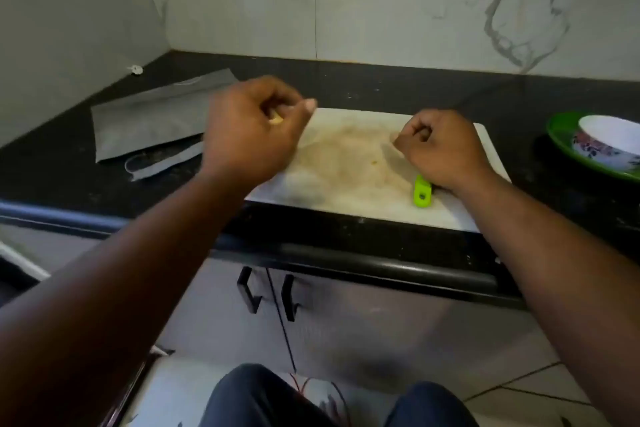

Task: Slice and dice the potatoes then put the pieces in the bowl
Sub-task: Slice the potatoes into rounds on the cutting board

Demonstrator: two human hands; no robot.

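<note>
Honestly looked nearly done: board (pixel 346 149) bare except one crumb, left hand (pixel 249 128) clutched a potato bit (pixel 276 120), right hand (pixel 440 146) gripped the knife (pixel 422 196), bowl (pixel 613 139) at the counter's right edge.

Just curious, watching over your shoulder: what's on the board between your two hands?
In the head view, only stained cutting board with a tiny yellow scrap lies between the left hand and the right hand.
</note>
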